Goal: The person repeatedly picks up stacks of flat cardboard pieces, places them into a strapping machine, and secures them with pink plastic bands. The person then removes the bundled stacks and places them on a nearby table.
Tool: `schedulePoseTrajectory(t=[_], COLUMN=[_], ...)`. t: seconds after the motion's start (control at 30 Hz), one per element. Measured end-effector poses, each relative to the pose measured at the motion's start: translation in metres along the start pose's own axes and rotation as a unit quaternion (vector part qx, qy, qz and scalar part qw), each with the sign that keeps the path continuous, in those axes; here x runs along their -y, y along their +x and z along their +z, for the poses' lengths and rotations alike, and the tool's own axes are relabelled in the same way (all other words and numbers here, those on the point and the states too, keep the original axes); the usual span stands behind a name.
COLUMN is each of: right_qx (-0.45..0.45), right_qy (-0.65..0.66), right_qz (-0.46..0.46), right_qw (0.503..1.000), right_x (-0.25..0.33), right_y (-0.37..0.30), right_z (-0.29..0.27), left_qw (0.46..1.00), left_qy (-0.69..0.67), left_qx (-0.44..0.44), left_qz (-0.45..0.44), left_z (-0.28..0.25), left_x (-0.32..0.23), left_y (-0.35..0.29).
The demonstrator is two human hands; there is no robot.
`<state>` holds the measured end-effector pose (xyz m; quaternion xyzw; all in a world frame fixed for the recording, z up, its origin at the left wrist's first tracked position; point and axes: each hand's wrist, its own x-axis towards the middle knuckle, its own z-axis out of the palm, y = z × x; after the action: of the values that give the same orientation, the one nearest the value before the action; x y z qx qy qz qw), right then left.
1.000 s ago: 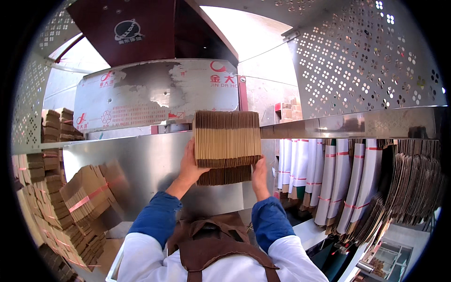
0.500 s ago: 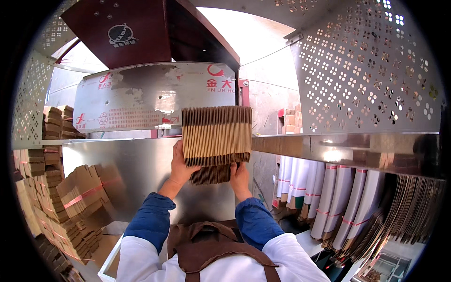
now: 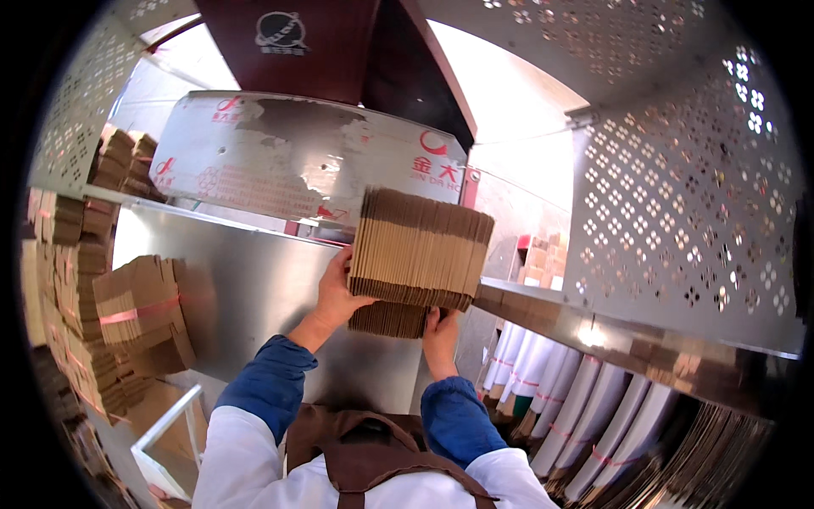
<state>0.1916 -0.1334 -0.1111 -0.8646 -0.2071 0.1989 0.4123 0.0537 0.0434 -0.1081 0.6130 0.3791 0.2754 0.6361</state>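
Note:
A thick stack of folded brown cardboard pieces [image 3: 420,250] is held between both my hands above the metal table, its many edges lined up side by side. My left hand [image 3: 339,293] grips its left lower side, with the thumb on the near face. At the near right underside, my right hand [image 3: 441,339] closes on the stack; some of its fingers are hidden behind the cardboard. A narrower part of the stack sticks out below, between the two hands.
The shiny metal table [image 3: 246,288] lies under my arms. Bundled flat cardboard [image 3: 140,305] stands at its left end. Beyond is a white printed panel [image 3: 280,161] on a dark red machine [image 3: 297,51]. Perforated metal [image 3: 661,204] and white rolled bundles [image 3: 585,407] are to the right.
The view has turned, so the table and machine appear tilted and shifted. Both my hands still hold the cardboard stack, which now sits slightly further right in the picture and tilted.

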Motion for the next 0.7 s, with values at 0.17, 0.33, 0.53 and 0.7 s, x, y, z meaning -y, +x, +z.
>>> schedulePoseTrajectory(t=[0.17, 0.33, 0.53, 0.7], right_qx=[0.034, 0.065, 0.023, 0.033], right_qy=[-0.086, -0.071, -0.063, -0.045], right_qz=[0.006, 0.027, -0.036, -0.015], right_qw=[0.996, 0.995, 0.997, 0.998], right_x=[-0.005, 0.012, 0.011, 0.007], right_y=[0.004, 0.007, 0.006, 0.009], right_z=[-0.001, -0.004, 0.001, -0.001], left_qw=[0.986, 0.991, 0.990, 0.989], left_qy=[0.131, 0.115, 0.112, 0.111], left_qx=[-0.023, -0.001, 0.023, 0.032], left_qz=[0.101, 0.074, 0.086, 0.092], left_z=[-0.004, -0.004, -0.003, 0.000], left_x=[0.027, 0.042, 0.041, 0.037], left_y=[0.005, 0.009, 0.015, 0.019])
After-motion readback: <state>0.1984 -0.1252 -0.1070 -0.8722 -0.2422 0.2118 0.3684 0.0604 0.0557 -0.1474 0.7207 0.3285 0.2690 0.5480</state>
